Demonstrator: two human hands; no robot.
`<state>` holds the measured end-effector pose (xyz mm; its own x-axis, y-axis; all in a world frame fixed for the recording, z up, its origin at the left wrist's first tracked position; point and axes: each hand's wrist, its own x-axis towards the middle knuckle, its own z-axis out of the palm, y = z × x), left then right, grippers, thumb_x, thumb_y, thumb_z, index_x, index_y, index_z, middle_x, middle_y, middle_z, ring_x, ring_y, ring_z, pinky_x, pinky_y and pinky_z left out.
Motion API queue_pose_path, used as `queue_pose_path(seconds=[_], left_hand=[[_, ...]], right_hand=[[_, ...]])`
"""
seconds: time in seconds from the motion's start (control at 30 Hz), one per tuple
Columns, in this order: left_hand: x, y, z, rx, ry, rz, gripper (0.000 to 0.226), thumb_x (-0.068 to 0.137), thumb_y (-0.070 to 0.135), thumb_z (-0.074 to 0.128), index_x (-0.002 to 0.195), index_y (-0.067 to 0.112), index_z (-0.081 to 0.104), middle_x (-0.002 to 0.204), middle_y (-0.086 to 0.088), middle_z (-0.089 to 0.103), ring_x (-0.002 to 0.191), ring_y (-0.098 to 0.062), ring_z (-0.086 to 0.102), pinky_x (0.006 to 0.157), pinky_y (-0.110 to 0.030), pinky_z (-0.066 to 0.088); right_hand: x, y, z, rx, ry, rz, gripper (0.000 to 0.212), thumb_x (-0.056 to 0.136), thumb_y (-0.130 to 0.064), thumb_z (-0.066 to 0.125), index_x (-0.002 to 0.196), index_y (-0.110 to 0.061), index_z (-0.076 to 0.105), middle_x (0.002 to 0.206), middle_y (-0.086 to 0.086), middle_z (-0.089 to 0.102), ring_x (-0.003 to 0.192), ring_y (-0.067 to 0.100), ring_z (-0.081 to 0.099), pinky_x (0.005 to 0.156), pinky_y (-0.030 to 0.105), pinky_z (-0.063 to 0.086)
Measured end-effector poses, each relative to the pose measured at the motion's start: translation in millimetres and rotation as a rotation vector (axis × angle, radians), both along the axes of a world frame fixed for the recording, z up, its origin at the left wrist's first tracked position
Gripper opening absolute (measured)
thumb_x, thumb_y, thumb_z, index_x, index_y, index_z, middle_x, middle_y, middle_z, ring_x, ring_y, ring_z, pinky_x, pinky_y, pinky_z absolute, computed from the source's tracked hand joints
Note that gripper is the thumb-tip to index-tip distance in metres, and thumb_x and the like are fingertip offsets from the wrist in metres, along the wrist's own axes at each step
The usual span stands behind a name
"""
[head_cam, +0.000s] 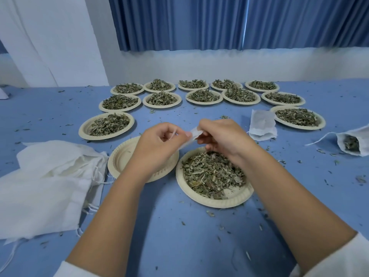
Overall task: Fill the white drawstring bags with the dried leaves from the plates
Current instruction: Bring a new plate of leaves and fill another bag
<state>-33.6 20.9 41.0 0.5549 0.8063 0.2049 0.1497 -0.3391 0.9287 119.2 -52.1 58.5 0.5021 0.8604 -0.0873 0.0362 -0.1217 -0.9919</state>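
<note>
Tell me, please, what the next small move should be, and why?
Probably pull open the mouth of the white bag: the left hand and right hand pinch it flat between them, seemingly empty, close to the near plate of dried leaves.

You have open surface [175, 232] near you; far plates [203, 95] wall off the back, bag pile [46, 186] blocks near left, two bags [262, 124] crowd the right.

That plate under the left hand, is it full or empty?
Empty where visible: the plate under the left hand shows a bare ridged surface, no leaves.
</note>
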Motion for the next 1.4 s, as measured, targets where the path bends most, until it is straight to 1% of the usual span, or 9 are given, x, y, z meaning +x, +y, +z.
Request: queue_pose_path(seconds=[0.2, 0.4, 0.57, 0.7, 0.87, 1.0, 1.1, 1.3, 1.4], left_hand=[[1.4, -2.4, -4.0, 0.069, 0.054, -0.035, 0.007, 0.085, 0.029, 0.072, 0.079, 0.025, 0.072, 0.067, 0.011, 0.06, 0.058, -0.007, 0.05, 0.06, -0.02, 0.042], [1.4, -5.6, -6.1, 0.228, 0.099, -0.074, 0.008, 0.079, 0.026, 0.074, 0.078, 0.031, 0.068, 0.062, 0.021, 0.058, 0.047, -0.001, 0.041, 0.048, -0.008, 0.034], [9.9, -8.0, -10.8, 0.355, 0.063, 0.139, 0.012, 0.089, 0.03, 0.066, 0.077, 0.028, 0.065, 0.056, 0.025, 0.055, 0.047, -0.001, 0.044, 0.048, -0.009, 0.033], [13.2, -14.7, -9.4, 0.384, -0.011, 0.261, 0.015, 0.089, 0.029, 0.066, 0.076, 0.035, 0.061, 0.062, 0.019, 0.057, 0.053, 0.003, 0.049, 0.053, -0.009, 0.035], [7.7, -19.2, 3.2, 0.369, -0.304, 0.494, 0.019, 0.086, 0.023, 0.063, 0.078, 0.039, 0.057, 0.07, 0.024, 0.06, 0.059, 0.0, 0.05, 0.061, -0.014, 0.043], [5.5, -17.2, 3.2, 0.413, -0.267, 0.484, 0.011, 0.086, 0.02, 0.063, 0.084, 0.031, 0.062, 0.07, 0.017, 0.059, 0.059, -0.005, 0.048, 0.066, -0.025, 0.046], [3.8, -13.3, -1.3, 0.534, -0.137, 0.489, 0.006, 0.088, 0.018, 0.063, 0.092, 0.018, 0.068, 0.075, 0.013, 0.06, 0.064, -0.008, 0.046, 0.071, -0.029, 0.045], [-17.2, 2.9, 12.2, 0.735, -0.272, 0.795, 0.012, 0.087, 0.011, 0.059, 0.088, 0.008, 0.07, 0.075, 0.005, 0.058, 0.073, -0.007, 0.043, 0.068, -0.004, 0.031], [-17.6, 3.9, 9.5, 0.839, -0.196, 0.789, 0.01, 0.088, 0.007, 0.06, 0.088, 0.006, 0.07, 0.08, -0.005, 0.066, 0.074, -0.014, 0.051, 0.07, -0.002, 0.028]], right_hand=[[5.8, -1.7, -0.4, -0.007, -0.034, -0.007, 0.022, 0.081, -0.019, 0.062, 0.062, -0.015, 0.053, 0.051, -0.006, 0.061, 0.055, 0.008, 0.063, 0.047, 0.02, 0.043], [3.3, -1.4, -1.0, 0.011, -0.039, 0.003, 0.024, 0.08, -0.018, 0.061, 0.057, -0.018, 0.055, 0.056, -0.004, 0.06, 0.056, 0.01, 0.064, 0.045, 0.021, 0.042], [-2.0, -4.6, -0.5, 0.054, -0.09, 0.061, 0.029, 0.075, -0.038, 0.082, 0.081, -0.017, 0.063, 0.075, -0.005, 0.072, 0.065, 0.006, 0.068, 0.047, 0.019, 0.046], [-5.7, -5.1, -2.2, 0.091, -0.088, 0.073, 0.018, 0.08, -0.018, 0.08, 0.086, -0.011, 0.064, 0.078, 0.002, 0.071, 0.066, 0.008, 0.07, 0.048, 0.018, 0.049], [-5.2, -2.3, -3.7, 0.132, -0.063, 0.01, 0.016, 0.082, -0.005, 0.075, 0.081, -0.012, 0.061, 0.075, 0.004, 0.069, 0.056, 0.007, 0.065, 0.045, 0.018, 0.046], [-6.0, -1.9, -6.8, 0.098, -0.322, 0.113, 0.016, 0.084, -0.015, 0.076, 0.08, -0.014, 0.06, 0.072, 0.002, 0.069, 0.057, 0.008, 0.064, 0.047, 0.019, 0.046], [0.5, -7.8, -4.0, 0.066, -0.603, 0.169, 0.022, 0.08, -0.031, 0.079, 0.082, -0.014, 0.066, 0.069, -0.006, 0.064, 0.06, 0.005, 0.056, 0.06, 0.024, 0.048], [15.0, -28.4, 1.6, -0.156, -0.944, 0.388, 0.034, 0.065, -0.056, 0.082, 0.095, -0.044, 0.068, 0.096, -0.018, 0.058, 0.086, -0.003, 0.056, 0.073, 0.016, 0.042], [13.6, -31.4, -2.9, -0.224, -0.994, 0.476, 0.047, 0.066, -0.054, 0.083, 0.108, -0.048, 0.064, 0.105, -0.019, 0.053, 0.097, -0.005, 0.051, 0.078, 0.013, 0.039]])
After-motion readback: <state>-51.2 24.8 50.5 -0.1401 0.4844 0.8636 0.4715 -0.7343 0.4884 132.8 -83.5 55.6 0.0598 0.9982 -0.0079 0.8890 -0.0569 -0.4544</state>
